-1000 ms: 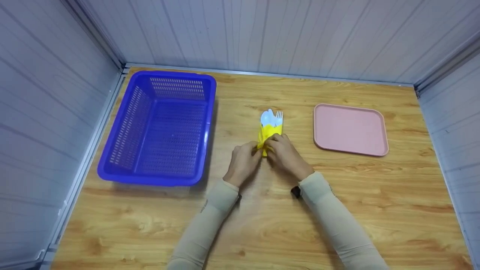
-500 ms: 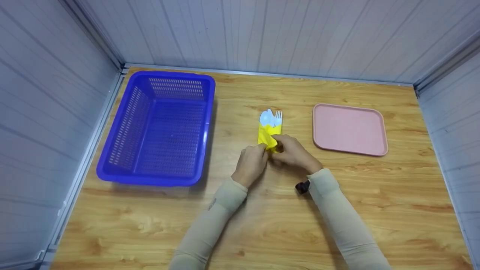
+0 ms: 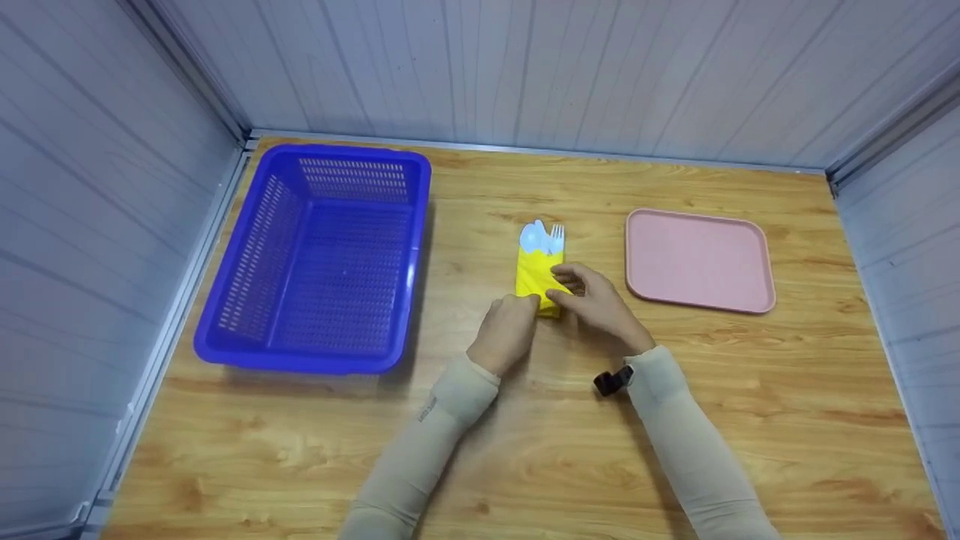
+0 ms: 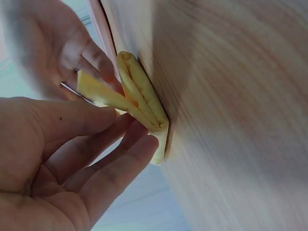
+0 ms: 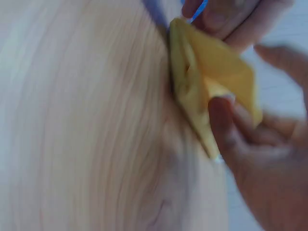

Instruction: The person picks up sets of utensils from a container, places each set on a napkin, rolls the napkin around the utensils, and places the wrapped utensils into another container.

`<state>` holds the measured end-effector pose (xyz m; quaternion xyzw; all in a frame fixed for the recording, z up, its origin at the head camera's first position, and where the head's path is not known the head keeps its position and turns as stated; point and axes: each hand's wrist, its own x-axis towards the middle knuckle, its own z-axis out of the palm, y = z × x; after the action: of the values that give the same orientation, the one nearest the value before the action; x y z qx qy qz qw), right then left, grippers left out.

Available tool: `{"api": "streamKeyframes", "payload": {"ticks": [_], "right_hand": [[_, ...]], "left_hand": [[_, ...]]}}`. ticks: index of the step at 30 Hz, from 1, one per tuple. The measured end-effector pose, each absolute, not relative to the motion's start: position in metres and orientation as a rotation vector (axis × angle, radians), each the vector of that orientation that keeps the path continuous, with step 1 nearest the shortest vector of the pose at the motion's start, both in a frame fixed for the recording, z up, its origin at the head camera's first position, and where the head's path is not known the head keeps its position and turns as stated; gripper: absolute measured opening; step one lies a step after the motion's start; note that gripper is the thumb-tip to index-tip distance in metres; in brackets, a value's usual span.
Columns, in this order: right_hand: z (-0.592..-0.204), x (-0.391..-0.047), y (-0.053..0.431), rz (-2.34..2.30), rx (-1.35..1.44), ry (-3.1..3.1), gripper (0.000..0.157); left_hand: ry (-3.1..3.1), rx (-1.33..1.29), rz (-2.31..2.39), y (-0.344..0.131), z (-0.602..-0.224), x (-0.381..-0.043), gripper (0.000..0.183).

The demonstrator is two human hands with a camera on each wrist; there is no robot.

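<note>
A yellow napkin (image 3: 535,271) lies folded round white cutlery on the table. Out of its far end stick a spoon (image 3: 531,238), a fork (image 3: 557,237) and, between them, the rounded tip of a third piece, mostly covered. My left hand (image 3: 505,331) pinches the near left corner of the napkin; in the left wrist view, thumb and fingers meet at a raised flap (image 4: 103,94). My right hand (image 3: 602,304) is at the napkin's right edge, fingers spread and gently bent. The right wrist view has its thumb (image 5: 224,120) against the fold, with the index finger apart.
A blue plastic basket (image 3: 411,277) with slotted sides stands to the left. On the right lies a pink tray (image 3: 697,259). Pale panel walls (image 3: 487,75) enclose the wooden table (image 3: 540,465) at the back and both sides.
The yellow flap, bunched up under both hands before, now lies flatter over the bundle. My right hand has drawn back a little to the right and its fingers have spread; my left hand has shifted slightly right.
</note>
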<state>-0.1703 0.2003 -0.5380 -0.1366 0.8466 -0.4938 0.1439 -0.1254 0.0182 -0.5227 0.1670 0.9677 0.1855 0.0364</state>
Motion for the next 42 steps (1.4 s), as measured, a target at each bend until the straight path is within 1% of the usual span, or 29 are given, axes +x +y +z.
{"api": "streamKeyframes", "payload": {"ticks": [4,7,11,15,17,20,23,26,29,33,36,39,42], "right_hand": [[-0.538,-0.167,0.195,-1.291,-0.224,2.611,0.036],[-0.539,-0.167,0.192,-1.201,-0.134,2.645,0.030],[-0.540,-0.167,0.191,-1.173,-0.047,2.605,0.029],[-0.538,-0.170,0.192,-1.141,0.038,2.540,0.032],[-0.537,-0.172,0.192,-1.109,0.069,2.514,0.032],[-0.537,-0.174,0.190,-1.084,0.075,2.482,0.030],[-0.537,-0.175,0.188,-1.087,0.060,2.458,0.027],[-0.537,-0.174,0.186,-1.086,0.052,2.463,0.025],[-0.537,-0.174,0.185,-1.083,0.046,2.487,0.023],[-0.536,-0.174,0.185,-1.093,0.046,2.498,0.030],[-0.537,-0.175,0.186,-1.112,0.066,2.476,0.032],[-0.538,-0.176,0.187,-1.138,0.106,2.445,0.027],[-0.539,-0.177,0.189,-1.157,0.135,2.410,0.024]], "left_hand": [[3.033,0.584,0.446,0.023,-0.521,-0.119,0.012],[3.121,0.661,0.298,0.028,-0.526,-0.114,0.015],[3.184,0.721,0.151,0.033,-0.531,-0.108,0.018],[3.076,0.710,0.156,0.032,-0.526,-0.110,0.021],[3.014,0.658,0.242,0.029,-0.524,-0.115,0.021],[2.951,0.489,0.436,0.021,-0.523,-0.126,0.024],[2.888,0.285,0.639,0.012,-0.525,-0.137,0.030],[2.789,0.134,0.803,0.008,-0.528,-0.147,0.039],[2.704,0.048,0.927,0.006,-0.532,-0.155,0.040],[2.626,-0.037,1.031,0.004,-0.536,-0.164,0.035],[2.538,-0.107,1.143,0.003,-0.537,-0.169,0.037],[2.431,-0.156,1.264,0.002,-0.538,-0.174,0.037],[2.360,-0.185,1.308,0.001,-0.538,-0.178,0.031]]}}
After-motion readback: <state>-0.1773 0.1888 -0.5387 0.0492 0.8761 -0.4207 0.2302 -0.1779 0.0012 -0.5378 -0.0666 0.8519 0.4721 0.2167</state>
